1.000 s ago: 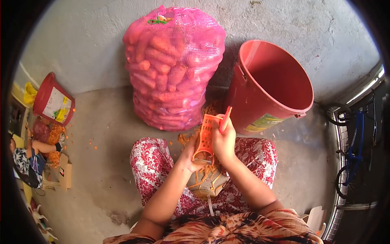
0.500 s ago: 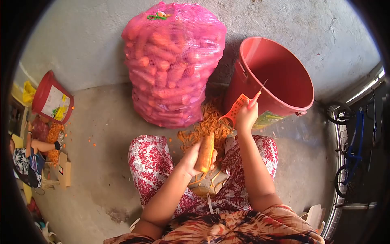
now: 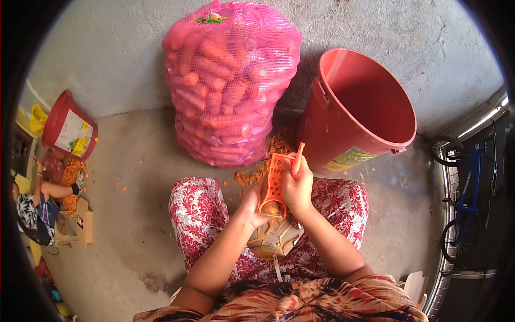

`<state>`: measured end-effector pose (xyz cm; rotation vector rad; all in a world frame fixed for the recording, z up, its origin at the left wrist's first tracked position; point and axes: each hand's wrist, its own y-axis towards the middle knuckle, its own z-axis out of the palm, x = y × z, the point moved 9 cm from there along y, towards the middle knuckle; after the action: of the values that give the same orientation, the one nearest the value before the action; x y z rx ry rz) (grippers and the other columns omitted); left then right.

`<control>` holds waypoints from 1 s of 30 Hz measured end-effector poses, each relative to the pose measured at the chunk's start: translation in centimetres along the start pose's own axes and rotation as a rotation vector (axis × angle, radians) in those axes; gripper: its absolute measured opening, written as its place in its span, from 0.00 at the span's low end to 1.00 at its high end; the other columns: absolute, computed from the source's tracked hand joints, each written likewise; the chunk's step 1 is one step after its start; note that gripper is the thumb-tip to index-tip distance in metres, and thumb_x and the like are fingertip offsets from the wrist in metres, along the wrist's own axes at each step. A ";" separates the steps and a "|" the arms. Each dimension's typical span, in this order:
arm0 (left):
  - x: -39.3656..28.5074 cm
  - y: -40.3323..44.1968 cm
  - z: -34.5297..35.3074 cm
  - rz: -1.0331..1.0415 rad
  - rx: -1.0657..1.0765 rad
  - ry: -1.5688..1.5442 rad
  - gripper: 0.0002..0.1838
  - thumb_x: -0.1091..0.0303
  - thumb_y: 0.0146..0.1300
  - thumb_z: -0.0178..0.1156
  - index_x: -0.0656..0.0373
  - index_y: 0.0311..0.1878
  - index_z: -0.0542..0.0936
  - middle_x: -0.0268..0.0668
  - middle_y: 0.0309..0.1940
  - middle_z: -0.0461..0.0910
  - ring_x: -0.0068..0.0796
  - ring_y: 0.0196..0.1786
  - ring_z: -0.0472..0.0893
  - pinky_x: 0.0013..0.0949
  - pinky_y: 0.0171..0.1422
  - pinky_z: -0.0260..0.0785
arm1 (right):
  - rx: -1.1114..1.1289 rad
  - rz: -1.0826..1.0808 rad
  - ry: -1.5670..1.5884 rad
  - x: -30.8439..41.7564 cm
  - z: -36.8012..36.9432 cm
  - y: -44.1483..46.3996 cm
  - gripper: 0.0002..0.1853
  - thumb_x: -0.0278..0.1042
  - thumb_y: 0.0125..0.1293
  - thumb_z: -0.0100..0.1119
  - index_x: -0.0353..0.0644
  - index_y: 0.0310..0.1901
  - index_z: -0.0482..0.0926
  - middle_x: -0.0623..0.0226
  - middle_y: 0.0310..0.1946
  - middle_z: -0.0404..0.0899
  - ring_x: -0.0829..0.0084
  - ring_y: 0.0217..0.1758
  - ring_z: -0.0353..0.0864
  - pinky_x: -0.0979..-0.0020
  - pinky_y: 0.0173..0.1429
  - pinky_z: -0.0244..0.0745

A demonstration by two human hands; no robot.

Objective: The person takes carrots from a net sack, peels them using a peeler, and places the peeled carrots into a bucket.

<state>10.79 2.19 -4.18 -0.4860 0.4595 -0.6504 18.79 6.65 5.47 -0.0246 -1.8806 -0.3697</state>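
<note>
My left hand (image 3: 250,206) is closed around a carrot (image 3: 272,207), holding it low between my knees. Mostly covering the carrot is an orange peeler (image 3: 275,174) with a perforated flat body, its blade end toward me. My right hand (image 3: 298,188) grips the peeler, along with a knife whose orange-red handle (image 3: 298,154) sticks up past the thumb; its blade cannot be made out now. Long orange peelings (image 3: 248,177) lie in a heap on the floor just beyond my hands, and more strips hang or lie beneath them.
A pink mesh sack (image 3: 230,91) full of carrots stands ahead against the wall. To its right a large red bucket (image 3: 316,129) leans toward me. At far left, a person (image 3: 37,209) sits near another red bucket (image 3: 67,126) and peelings. A blue bicycle (image 3: 472,188) is at the right.
My right hand has come down and left, bringing the peeler from beside the bucket onto the carrot. The knife blade, visible before, is now out of sight. My left hand still holds the carrot.
</note>
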 end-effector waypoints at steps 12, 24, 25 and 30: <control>0.4 -0.5 0.1 -0.094 0.130 0.084 0.23 0.45 0.62 0.40 0.55 0.46 0.70 0.36 0.34 0.75 0.30 0.33 0.76 0.37 0.33 0.71 | -0.322 0.061 0.166 -4.2 -6.3 5.8 0.05 0.31 0.62 0.48 0.38 0.32 0.68 0.72 0.21 0.68 0.82 0.23 0.65 0.77 0.29 0.64; 0.4 0.3 0.3 -0.076 0.091 -0.015 0.21 0.50 0.65 0.34 0.54 0.43 0.72 0.36 0.29 0.77 0.31 0.27 0.77 0.34 0.24 0.71 | 0.002 0.049 0.053 0.7 0.0 -0.1 0.04 0.27 0.62 0.48 0.36 0.36 0.69 0.71 0.22 0.68 0.82 0.27 0.66 0.78 0.32 0.65; 0.4 0.2 0.1 -0.079 0.043 0.006 0.21 0.51 0.65 0.34 0.54 0.42 0.72 0.36 0.28 0.76 0.31 0.26 0.77 0.33 0.23 0.70 | 0.007 0.019 -0.003 -0.1 0.1 0.0 0.03 0.26 0.61 0.48 0.36 0.35 0.68 0.69 0.22 0.68 0.80 0.25 0.66 0.76 0.31 0.65; 2.4 -1.3 1.0 -0.266 0.385 0.076 0.20 0.47 0.64 0.36 0.54 0.39 0.68 0.37 0.26 0.68 0.30 0.28 0.70 0.32 0.26 0.67 | -0.480 -0.060 -0.321 -3.9 -6.5 5.9 0.05 0.28 0.60 0.48 0.36 0.33 0.68 0.56 0.20 0.72 0.62 0.23 0.74 0.67 0.30 0.68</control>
<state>12.44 -0.02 -3.26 -0.1570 0.3316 -0.9925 27.30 11.21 5.17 -0.3702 -2.0667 -0.8954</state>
